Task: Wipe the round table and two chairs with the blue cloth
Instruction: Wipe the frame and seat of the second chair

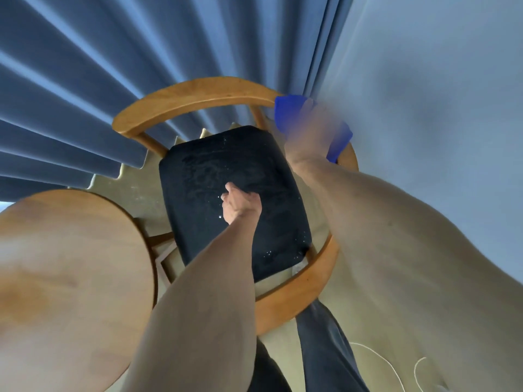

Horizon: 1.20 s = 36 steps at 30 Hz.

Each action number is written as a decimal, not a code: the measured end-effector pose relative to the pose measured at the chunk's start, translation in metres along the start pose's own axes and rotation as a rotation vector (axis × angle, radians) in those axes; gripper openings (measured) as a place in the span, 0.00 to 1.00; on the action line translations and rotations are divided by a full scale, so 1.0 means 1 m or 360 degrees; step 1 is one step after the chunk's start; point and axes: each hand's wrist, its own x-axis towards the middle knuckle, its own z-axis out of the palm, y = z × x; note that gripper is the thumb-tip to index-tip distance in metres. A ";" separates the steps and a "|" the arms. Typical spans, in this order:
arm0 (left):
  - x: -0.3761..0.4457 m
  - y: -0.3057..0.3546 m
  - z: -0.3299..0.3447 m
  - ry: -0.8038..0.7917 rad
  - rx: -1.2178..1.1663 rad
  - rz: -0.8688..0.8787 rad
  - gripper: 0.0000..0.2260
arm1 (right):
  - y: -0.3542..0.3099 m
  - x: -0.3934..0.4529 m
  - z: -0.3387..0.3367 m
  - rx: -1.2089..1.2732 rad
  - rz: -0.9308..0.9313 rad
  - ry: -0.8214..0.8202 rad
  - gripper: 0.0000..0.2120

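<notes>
the right hand (pixel 307 134) holds the blue cloth (pixel 285 114) against the curved wooden rail of the chair (pixel 198 94), at the rail's far right end beside the curtain (pixel 85 80). the hand is motion-blurred, so exactly how its fingers lie is unclear, though cloth shows on both sides of them and they seem wrapped around it. the left hand (pixel 240 203) hangs over the dark seat cushion (pixel 268 171) with its fingers loosely curled, holding nothing (whether it touches the fabric i cannot tell).

just below and left of the left fingers sit small white specks on the cushion, so the seat looks unfinished or may not come clean. the round tabletop (pixel 70 264) lies well to the left of both hands; nothing here shows whether it has been wiped.

by my reading this is mid-task: one chair's frame is being wiped, the rest of its rail probably remains, and a second chair is not in view.
</notes>
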 end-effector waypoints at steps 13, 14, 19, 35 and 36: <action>-0.021 -0.101 -0.007 -0.0135 0.0205 0.0272 0.20 | 0.031 -0.118 0.045 0.0214 0.0612 0.0337 0.43; -0.022 -0.111 -0.009 -0.0136 0.0217 0.0281 0.20 | 0.030 -0.132 0.052 0.0251 0.0687 0.0303 0.46; -0.033 -0.152 -0.010 -0.0133 0.0287 0.0299 0.21 | 0.014 -0.217 0.094 0.0490 0.1048 0.0122 0.43; -0.067 -0.227 -0.014 -0.0033 0.0187 0.0267 0.19 | 0.003 -0.276 0.100 0.0477 0.0859 -0.0099 0.39; -0.066 -0.233 -0.014 -0.0011 0.0200 0.0274 0.19 | 0.000 -0.279 0.099 0.0493 0.0874 -0.0099 0.37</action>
